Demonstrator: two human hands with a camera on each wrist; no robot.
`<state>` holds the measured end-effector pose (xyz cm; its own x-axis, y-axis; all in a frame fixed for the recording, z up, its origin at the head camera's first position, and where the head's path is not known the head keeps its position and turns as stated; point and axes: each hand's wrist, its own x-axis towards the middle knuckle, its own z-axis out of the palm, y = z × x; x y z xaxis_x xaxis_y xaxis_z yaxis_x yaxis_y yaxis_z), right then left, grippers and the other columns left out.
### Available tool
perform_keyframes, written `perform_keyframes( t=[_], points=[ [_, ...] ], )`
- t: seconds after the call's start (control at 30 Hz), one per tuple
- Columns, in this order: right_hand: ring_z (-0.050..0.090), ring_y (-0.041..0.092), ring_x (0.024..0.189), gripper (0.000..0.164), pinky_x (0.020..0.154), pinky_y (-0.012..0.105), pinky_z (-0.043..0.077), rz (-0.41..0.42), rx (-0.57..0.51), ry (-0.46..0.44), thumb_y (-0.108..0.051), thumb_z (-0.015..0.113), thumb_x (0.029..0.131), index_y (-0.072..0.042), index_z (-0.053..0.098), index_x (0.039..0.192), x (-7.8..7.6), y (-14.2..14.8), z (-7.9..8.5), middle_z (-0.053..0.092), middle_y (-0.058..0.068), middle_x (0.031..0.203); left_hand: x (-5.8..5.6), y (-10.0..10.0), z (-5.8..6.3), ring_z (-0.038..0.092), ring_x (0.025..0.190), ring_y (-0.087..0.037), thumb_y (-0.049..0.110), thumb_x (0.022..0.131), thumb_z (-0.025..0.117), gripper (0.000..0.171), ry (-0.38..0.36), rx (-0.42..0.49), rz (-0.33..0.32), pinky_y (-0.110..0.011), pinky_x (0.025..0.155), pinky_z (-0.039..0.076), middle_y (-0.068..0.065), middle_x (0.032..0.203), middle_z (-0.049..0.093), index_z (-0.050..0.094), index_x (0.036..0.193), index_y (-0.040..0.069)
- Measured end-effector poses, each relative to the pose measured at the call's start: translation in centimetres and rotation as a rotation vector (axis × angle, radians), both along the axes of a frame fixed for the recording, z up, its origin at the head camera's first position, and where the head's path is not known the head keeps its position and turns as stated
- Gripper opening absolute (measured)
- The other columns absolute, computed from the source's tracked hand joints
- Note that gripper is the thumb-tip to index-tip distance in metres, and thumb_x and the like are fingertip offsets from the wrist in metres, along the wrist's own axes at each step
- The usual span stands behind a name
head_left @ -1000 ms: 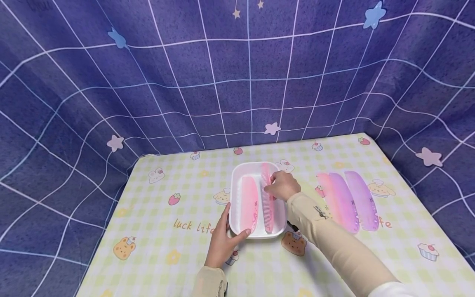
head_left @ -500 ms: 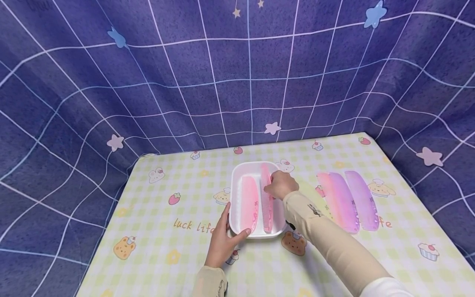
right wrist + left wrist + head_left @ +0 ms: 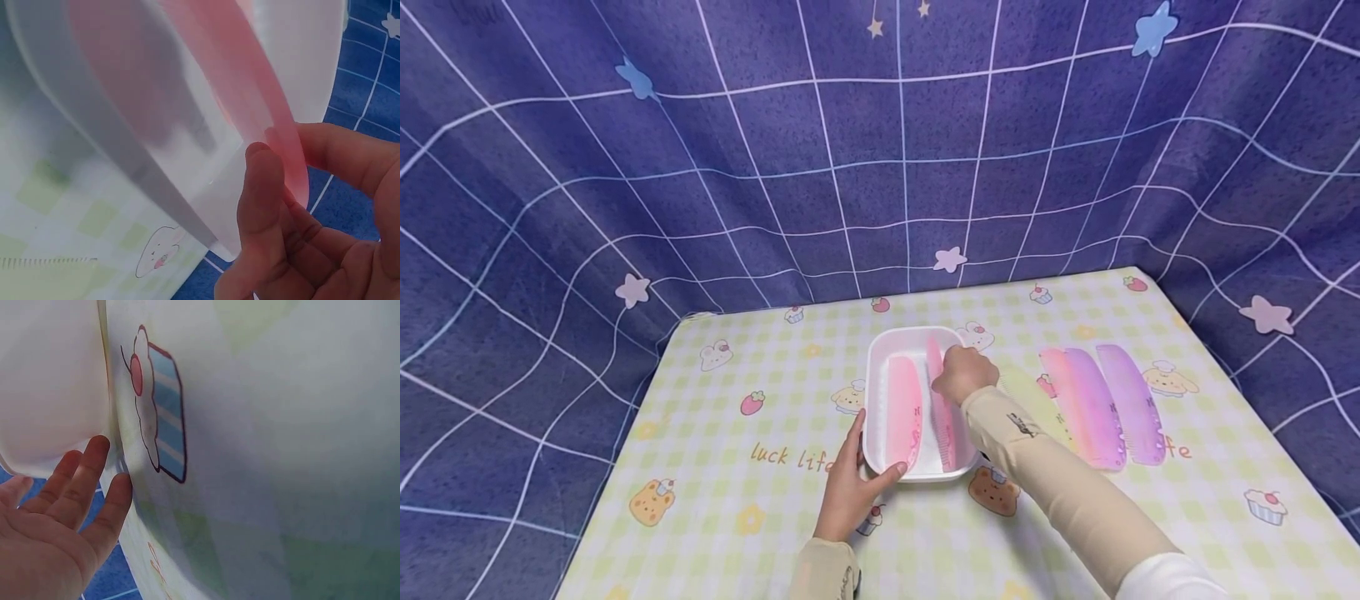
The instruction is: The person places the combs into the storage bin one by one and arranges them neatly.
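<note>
A white tray sits mid-table in the head view. A pink comb lies flat along its left side. My right hand pinches a second pink comb between thumb and fingers near its far end. This comb stands tilted on edge inside the tray, right of the flat one, and the hand hides part of it. My left hand rests at the tray's near left corner, thumb at the near rim. In the left wrist view its extended fingers touch the tray's outer wall.
Right of the tray lie a pale yellow comb, partly behind the right sleeve, an orange-pink comb overlapped by a purple-pink comb, and a lilac comb. A blue grid-patterned curtain hangs behind the table.
My right hand has shifted slightly left and turned, rolling the held comb so its teeth show less. The left hand, tray and flat comb have stayed put.
</note>
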<state>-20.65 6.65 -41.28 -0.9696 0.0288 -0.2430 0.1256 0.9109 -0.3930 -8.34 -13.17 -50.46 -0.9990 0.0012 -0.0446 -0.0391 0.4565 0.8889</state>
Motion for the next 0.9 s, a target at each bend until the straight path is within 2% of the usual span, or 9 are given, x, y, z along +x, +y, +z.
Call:
perform_keyframes(
  t=[0.17, 0.33, 0.57, 0.9],
  points=[
    [0.067, 0.030, 0.080, 0.026, 0.075, 0.046, 0.058, 0.003, 0.014, -0.003, -0.022, 0.078, 0.082, -0.002, 0.071, 0.098, -0.3, -0.3, -0.7, 0.071, 0.017, 0.092, 0.0, 0.0, 0.0, 0.043, 0.139, -0.045, 0.039, 0.083, 0.085, 0.105, -0.001, 0.010, 0.001, -0.054, 0.116, 0.035, -0.025, 0.160, 0.032, 0.022, 0.163, 0.015],
    [0.067, 0.028, 0.078, 0.028, 0.074, 0.046, 0.059, 0.022, 0.018, -0.013, -0.021, 0.077, 0.084, -0.001, 0.071, 0.103, -0.4, -0.6, -0.9, 0.071, 0.016, 0.090, 0.0, 0.0, 0.0, 0.044, 0.139, -0.045, 0.039, 0.083, 0.085, 0.104, 0.002, 0.012, -0.002, -0.054, 0.116, 0.035, -0.026, 0.160, 0.032, 0.022, 0.163, 0.015],
    [0.065, 0.025, 0.073, 0.024, 0.072, 0.044, 0.059, 0.036, 0.028, -0.041, -0.021, 0.075, 0.086, -0.002, 0.072, 0.101, -0.5, -1.1, -1.0, 0.067, 0.010, 0.080, 0.2, -0.1, 0.0, 0.044, 0.138, -0.045, 0.040, 0.084, 0.084, 0.104, 0.002, -0.001, -0.003, -0.055, 0.115, 0.036, -0.025, 0.159, 0.033, 0.022, 0.163, 0.014],
    [0.064, 0.024, 0.069, 0.016, 0.067, 0.041, 0.058, 0.053, 0.103, -0.031, -0.020, 0.075, 0.086, -0.006, 0.071, 0.091, -0.5, -1.3, -1.3, 0.068, 0.009, 0.079, 0.1, -0.1, 0.1, 0.046, 0.137, -0.045, 0.040, 0.084, 0.084, 0.104, 0.007, 0.009, -0.001, -0.055, 0.115, 0.036, -0.025, 0.159, 0.034, 0.022, 0.163, 0.014]
  ],
)
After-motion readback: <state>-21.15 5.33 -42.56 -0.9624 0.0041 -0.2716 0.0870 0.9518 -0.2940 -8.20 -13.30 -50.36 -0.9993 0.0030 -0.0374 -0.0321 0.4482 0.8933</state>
